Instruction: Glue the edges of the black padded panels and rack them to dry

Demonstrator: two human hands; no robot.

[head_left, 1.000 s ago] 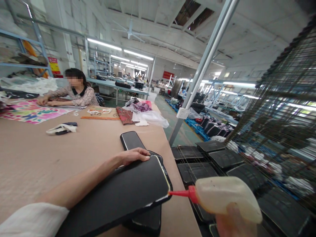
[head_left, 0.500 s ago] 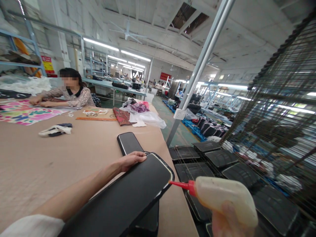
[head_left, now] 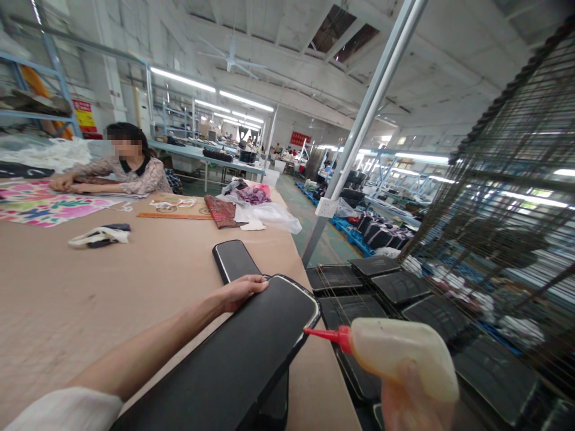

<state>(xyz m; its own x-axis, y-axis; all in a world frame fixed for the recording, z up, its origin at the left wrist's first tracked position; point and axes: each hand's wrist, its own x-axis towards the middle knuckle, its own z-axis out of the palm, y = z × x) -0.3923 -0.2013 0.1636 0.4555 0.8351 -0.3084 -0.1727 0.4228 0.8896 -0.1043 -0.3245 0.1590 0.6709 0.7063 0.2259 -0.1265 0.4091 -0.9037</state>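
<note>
A long black panel [head_left: 233, 353] with rounded corners lies tilted before me, a pale line of glue running along its far rim. My left hand [head_left: 244, 291] is closed on the panel's far left edge, thumb on top. In my right hand [head_left: 415, 395] is a translucent glue bottle [head_left: 404, 353] with yellowish contents, held sideways. Its red nozzle tip touches or nearly touches the panel's right rim near the corner. Behind the panel lies another black panel [head_left: 236, 258], partly covered. One more dark piece shows underneath; its full shape is hidden.
The brown table [head_left: 148, 269] carries a cloth strip [head_left: 101, 235], patterned fabric [head_left: 220, 211] and plastic. Several black panels rest on a wire rack [head_left: 350, 305] at the right, under a tilted mesh [head_left: 516, 149]. A metal post [head_left: 350, 155] rises beside the table. Another person [head_left: 135, 167] sits at far left.
The glue bottle has moved slightly left, its nozzle tip shifting a little along the panel's right rim toward me. My left hand keeps its hold, and the panel has barely shifted.
</note>
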